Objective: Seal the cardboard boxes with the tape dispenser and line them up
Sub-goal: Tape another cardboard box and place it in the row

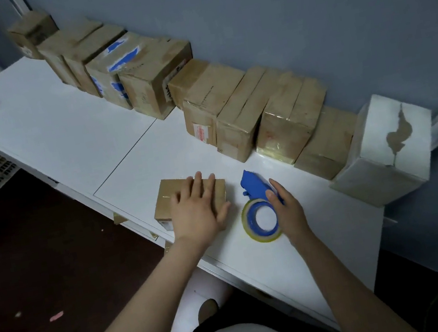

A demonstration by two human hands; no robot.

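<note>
While the L hand point(196, 208) lies flat, fingers spread, on 1 small box point(164, 201) at the table's point(58, 126) near edge, the R hand point(289, 212) grips the blue tape dispenser point(255, 188) just right of it. Far side: row of boxes point(231, 111) along the wall.

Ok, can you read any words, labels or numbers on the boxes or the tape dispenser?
Nothing can be read as text.
Red-printed sticker on the front of a taped box: too blurred.
Black handwriting on the side of the bigger box: too blurred.
Dark print on the far box: too blurred.
Tape dispenser: no text visible.
</note>
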